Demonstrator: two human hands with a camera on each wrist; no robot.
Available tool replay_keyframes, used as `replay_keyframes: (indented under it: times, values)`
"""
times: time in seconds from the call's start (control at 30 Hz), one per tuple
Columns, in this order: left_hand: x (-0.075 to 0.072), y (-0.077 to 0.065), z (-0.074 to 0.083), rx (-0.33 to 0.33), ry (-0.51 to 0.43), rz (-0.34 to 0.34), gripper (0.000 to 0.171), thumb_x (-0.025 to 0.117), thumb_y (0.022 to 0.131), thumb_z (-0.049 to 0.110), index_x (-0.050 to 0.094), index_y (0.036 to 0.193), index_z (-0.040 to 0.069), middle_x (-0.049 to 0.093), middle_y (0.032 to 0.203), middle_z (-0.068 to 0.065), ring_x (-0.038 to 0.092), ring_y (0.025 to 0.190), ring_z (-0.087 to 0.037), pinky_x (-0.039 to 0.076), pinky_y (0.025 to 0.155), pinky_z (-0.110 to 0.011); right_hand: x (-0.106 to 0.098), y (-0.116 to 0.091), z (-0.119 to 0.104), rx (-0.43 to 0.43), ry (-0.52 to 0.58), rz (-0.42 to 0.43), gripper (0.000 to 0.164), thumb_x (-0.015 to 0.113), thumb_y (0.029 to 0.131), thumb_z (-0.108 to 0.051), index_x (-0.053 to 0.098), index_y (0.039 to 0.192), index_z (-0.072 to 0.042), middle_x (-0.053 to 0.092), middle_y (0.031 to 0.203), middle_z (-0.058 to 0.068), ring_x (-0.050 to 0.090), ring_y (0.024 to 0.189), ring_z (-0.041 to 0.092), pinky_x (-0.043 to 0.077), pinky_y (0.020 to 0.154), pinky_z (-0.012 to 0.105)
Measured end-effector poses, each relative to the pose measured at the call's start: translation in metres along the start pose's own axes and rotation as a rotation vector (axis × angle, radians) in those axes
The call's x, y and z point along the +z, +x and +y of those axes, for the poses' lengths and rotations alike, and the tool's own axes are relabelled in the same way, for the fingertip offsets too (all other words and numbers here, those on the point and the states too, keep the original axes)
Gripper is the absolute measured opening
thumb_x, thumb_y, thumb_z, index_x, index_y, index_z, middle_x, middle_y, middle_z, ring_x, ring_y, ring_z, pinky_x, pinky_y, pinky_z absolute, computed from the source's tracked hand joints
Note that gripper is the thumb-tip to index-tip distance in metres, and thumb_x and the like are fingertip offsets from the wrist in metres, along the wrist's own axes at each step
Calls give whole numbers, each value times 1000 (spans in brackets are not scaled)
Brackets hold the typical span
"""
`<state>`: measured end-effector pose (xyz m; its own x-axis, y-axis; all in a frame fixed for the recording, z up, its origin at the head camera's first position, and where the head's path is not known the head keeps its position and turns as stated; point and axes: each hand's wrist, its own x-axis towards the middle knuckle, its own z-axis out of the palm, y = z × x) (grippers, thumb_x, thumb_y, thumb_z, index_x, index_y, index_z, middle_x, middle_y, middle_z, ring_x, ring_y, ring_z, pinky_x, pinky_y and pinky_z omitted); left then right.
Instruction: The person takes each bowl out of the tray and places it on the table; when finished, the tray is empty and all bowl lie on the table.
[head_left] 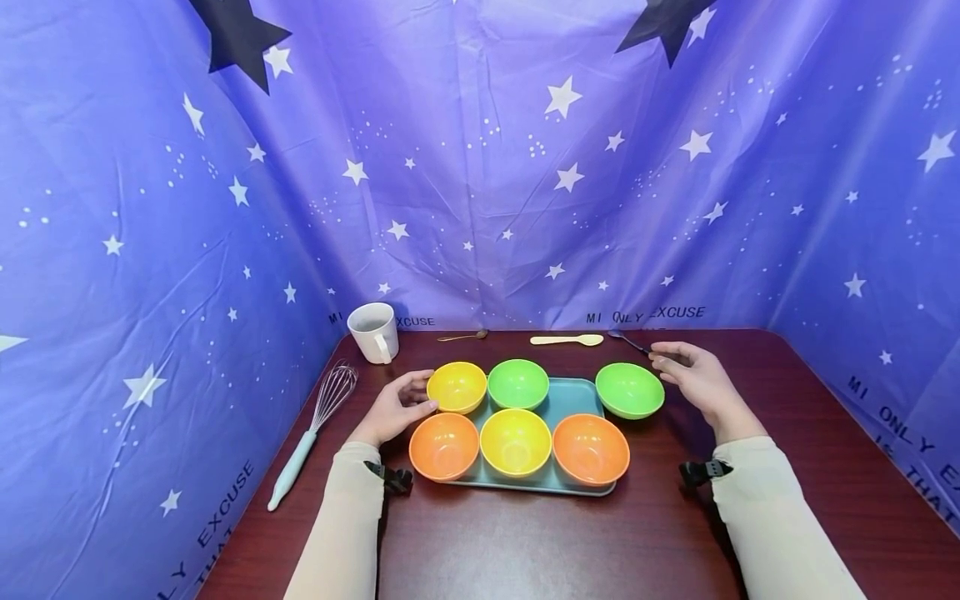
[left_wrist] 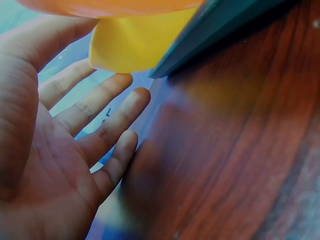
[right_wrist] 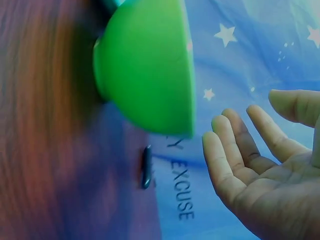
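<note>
My left hand (head_left: pixel 393 408) is beside the back-left yellow bowl (head_left: pixel 457 387), fingers spread and loosely bent. In the left wrist view its fingertips lie close to that yellow bowl (left_wrist: pixel 135 47); whether they touch it I cannot tell. My right hand (head_left: pixel 697 379) hovers to the right of a green bowl (head_left: pixel 630 392), holding nothing. A gap shows between its fingers and the green bowl (right_wrist: pixel 147 70) in the right wrist view. This bowl sits at the right edge of the blue-green tray (head_left: pixel 573 400). Another green bowl (head_left: pixel 518 384) stands beside the back-left yellow one.
Along the tray's front stand an orange bowl (head_left: pixel 444 447), a yellow bowl (head_left: pixel 515 442) and another orange bowl (head_left: pixel 591 450). A white mug (head_left: pixel 373 333) and a whisk (head_left: pixel 313 433) lie left. Behind are a small brown spoon (head_left: pixel 462 337), a cream spoon (head_left: pixel 567 340) and a dark-handled utensil (head_left: pixel 630 341).
</note>
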<state>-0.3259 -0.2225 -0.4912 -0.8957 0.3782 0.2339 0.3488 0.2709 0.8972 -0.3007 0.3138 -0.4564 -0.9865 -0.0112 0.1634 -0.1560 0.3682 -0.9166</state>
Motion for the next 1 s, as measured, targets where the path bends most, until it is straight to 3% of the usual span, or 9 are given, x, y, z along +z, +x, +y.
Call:
replay_keyframes:
  times: [0.17, 0.3, 0.53, 0.67, 0.9, 1.0]
  values:
    - [1, 0, 0, 5, -9, -3, 61, 78, 93, 4, 52, 147, -9, 64, 125, -34, 64, 110, -47, 51, 97, -60, 6, 2, -16, -17, -1, 6, 47, 55, 111, -19, 49, 148, 9, 55, 142, 33, 59, 107, -4, 54, 91, 18]
    - [2, 0, 0, 1, -10, -4, 62, 78, 93, 5, 52, 147, -8, 65, 126, -33, 64, 111, -47, 51, 98, -59, 9, 9, -32, -26, -27, -11, 46, 56, 110, -19, 50, 148, 7, 56, 142, 31, 59, 109, -2, 54, 93, 22]
    - [2, 0, 1, 7, -17, 8, 61, 78, 93, 2, 52, 147, -9, 64, 125, -35, 62, 111, -50, 49, 99, -61, 17, 28, -64, -16, -84, -48, 46, 61, 108, -25, 56, 144, 4, 56, 141, 26, 63, 116, 28, 56, 96, 33]
    - [2, -1, 2, 14, -18, 8, 61, 78, 92, 1, 51, 147, -9, 64, 125, -36, 62, 110, -52, 49, 99, -62, 26, 38, -76, -23, -93, -82, 45, 62, 107, -24, 57, 144, 3, 55, 143, 24, 61, 121, 36, 54, 100, 42]
    - [2, -1, 0, 21, -7, 8, 60, 77, 93, 0, 52, 146, -9, 65, 124, -34, 64, 109, -49, 51, 97, -58, 47, 52, -85, 23, 47, -156, 46, 61, 107, -15, 52, 146, 7, 52, 143, 29, 61, 122, 33, 53, 101, 46]
    - [2, -1, -1, 30, -1, 9, 59, 77, 93, 1, 52, 145, -10, 65, 123, -34, 65, 108, -46, 53, 96, -55, 57, 55, -88, 38, 59, -173, 46, 60, 107, -14, 50, 148, 7, 54, 140, 28, 61, 121, 31, 54, 99, 44]
